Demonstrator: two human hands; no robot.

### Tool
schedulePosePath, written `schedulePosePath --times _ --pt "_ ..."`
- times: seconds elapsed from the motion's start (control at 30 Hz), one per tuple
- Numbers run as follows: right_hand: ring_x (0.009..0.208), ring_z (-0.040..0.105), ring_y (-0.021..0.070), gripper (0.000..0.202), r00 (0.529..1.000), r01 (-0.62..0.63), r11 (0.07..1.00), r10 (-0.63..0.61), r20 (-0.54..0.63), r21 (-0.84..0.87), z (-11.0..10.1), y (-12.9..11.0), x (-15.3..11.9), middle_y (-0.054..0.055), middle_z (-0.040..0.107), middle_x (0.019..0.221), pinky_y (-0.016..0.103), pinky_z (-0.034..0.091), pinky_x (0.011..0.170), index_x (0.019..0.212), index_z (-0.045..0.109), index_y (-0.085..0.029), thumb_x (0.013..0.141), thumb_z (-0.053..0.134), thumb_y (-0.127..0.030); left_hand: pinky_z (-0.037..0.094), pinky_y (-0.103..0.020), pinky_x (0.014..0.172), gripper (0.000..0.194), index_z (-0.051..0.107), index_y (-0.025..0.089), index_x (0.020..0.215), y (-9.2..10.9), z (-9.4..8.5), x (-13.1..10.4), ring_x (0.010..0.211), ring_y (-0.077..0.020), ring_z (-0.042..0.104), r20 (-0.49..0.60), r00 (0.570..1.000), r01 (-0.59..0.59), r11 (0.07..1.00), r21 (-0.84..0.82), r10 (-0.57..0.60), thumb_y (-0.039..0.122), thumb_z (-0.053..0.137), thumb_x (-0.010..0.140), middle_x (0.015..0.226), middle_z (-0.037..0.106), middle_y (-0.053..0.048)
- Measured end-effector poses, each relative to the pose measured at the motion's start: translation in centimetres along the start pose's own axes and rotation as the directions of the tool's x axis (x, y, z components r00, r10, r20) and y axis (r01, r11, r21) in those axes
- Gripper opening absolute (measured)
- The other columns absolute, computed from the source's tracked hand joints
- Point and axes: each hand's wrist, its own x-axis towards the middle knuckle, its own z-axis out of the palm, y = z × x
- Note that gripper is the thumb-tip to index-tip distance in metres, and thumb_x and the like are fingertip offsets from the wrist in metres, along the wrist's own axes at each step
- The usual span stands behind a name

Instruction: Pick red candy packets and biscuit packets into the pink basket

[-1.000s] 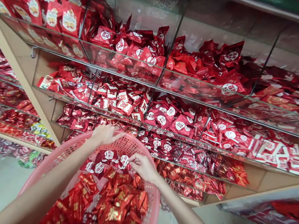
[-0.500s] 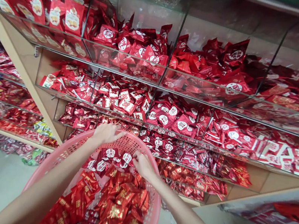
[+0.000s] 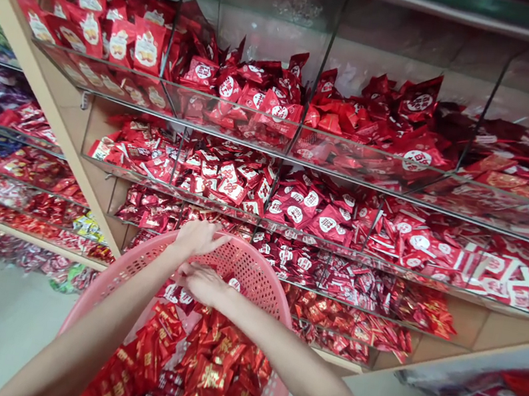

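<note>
The open-topped, pink perforated plastic basket [image 3: 259,275] stands before the person, its mouth facing up toward the camera and its far rim near the glass-fronted shelves [image 3: 235,132]. The left hand [image 3: 197,239] is at the far left of the rim, thumb spread from the fingers; whether it grips the plastic, I cannot tell. The right hand [image 3: 203,284] is inside, fingers loosely curled over the small maroon packets with round white labels [image 3: 172,293]; its fingertips are blurred, so any hold on one is unclear. For good handling, I would steady the rim with the left and pinch each packet lightly by its edge, without squeezing the middle. The maroon packets lie at the far end, visible labels turned up, and no long axis can be made out. The red foil packets with gold print [image 3: 209,375] fill the nearer part, their long axes at mixed angles; the basket's own runs off the lower edge, so its direction stays uncertain
</note>
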Motion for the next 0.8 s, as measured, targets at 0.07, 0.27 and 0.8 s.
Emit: schedulePosePath --times 0.07,0.27,0.8 --pt "0.094 0.055 0.0153 0.018 0.999 0.043 0.997 -0.042 0.013 -0.066 0.5 0.2 0.3 0.005 0.061 0.1 0.027 0.037 0.093 0.089 0.062 -0.018 0.082 0.046 -0.012 0.041 -0.036 0.071 0.075 0.059 0.021 0.111 -0.2 0.0 -0.2 0.087 -0.0302 0.06 0.001 1.0 0.005 1.0 0.0 -0.005 0.07 0.012 0.079 0.086 0.065 -0.014" --pt "0.093 0.056 0.0152 0.02 0.992 0.119 0.989 -0.113 -0.061 0.087 -1.8 0.8 -0.9 0.004 0.064 0.096 0.026 0.04 0.085 0.091 0.064 -0.021 0.082 0.047 -0.015 0.038 -0.035 0.081 0.073 0.057 0.019 0.115 -0.9 0.3 -0.4 0.096 -0.0287 0.058 0.031 0.998 0.055 0.997 -0.055 -0.054 0.07 0.019 0.078 0.095 0.065 -0.014" --pt "0.062 0.055 0.0126 0.006 0.831 -0.456 0.778 0.546 -0.107 0.432 1.7 -0.1 2.4 0.002 0.063 0.071 0.022 0.036 0.056 0.076 0.06 -0.016 0.074 0.057 -0.02 0.042 -0.038 0.069 0.079 0.059 0.019 0.111 -0.8 0.4 -0.2 0.085 -0.0319 0.06 -0.017 1.0 0.004 1.0 -0.001 -0.004 0.071 0.009 0.078 0.085 0.065 -0.016"
